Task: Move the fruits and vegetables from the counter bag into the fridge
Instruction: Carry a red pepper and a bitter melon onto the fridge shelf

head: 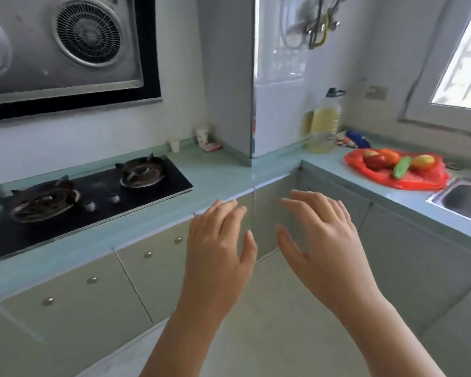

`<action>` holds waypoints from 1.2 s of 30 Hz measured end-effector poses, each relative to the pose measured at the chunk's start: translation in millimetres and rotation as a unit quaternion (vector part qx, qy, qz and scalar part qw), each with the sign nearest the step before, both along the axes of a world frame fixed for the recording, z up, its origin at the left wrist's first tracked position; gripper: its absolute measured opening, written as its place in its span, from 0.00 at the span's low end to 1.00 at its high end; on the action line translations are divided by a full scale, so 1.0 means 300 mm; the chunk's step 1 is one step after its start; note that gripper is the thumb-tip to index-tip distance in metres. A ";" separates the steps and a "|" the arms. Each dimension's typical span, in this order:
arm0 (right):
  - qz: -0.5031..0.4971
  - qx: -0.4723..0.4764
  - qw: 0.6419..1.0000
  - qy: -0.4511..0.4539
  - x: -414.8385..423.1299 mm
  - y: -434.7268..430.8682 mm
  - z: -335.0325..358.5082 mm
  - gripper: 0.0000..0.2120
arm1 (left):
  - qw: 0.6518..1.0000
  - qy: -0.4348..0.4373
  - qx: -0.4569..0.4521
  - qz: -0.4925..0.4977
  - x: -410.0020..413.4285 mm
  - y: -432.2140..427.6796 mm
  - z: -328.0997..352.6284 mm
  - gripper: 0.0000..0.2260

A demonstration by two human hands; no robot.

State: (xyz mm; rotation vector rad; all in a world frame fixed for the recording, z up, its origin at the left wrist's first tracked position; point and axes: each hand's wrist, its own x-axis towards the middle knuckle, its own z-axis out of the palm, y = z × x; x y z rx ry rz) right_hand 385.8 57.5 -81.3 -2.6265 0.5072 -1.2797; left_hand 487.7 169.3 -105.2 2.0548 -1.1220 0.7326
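A red plastic bag (419, 179) lies flat on the right counter beside the sink. On it rest a red apple (374, 161), an orange fruit (390, 156), a green cucumber (402, 167) and a yellow-red mango (423, 161). My left hand (218, 246) and my right hand (324, 235) hover in front of me over the floor, near the counter corner, fingers spread, holding nothing. Both hands are well short of the bag. No fridge shows in this view.
A two-burner gas stove (93, 191) sits on the left counter under a range hood (65, 50). A big oil bottle (324, 126) stands in the corner behind the bag. A steel sink (462, 200) is at far right. Pale cabinets (79, 295) line the floor.
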 end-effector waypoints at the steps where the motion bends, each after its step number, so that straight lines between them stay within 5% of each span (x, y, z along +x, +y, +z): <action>1: -0.008 0.001 1.000 -0.001 0.008 -0.015 -0.003 0.18 | 1.000 -0.004 0.001 -0.010 0.021 -0.024 -0.001 0.18; 10: -0.195 0.024 0.980 0.016 0.010 -0.313 -0.055 0.17 | 0.980 0.028 0.007 -0.197 0.145 -0.439 -0.049 0.17; 23: -0.354 0.061 0.933 0.013 -0.043 -1.069 -0.151 0.16 | 0.953 -0.024 0.057 -0.297 0.171 -1.283 -0.112 0.17; 36: -0.349 0.124 0.927 0.063 0.086 -1.707 -0.250 0.16 | 0.940 0.063 0.123 -0.312 0.326 -1.939 -0.228 0.20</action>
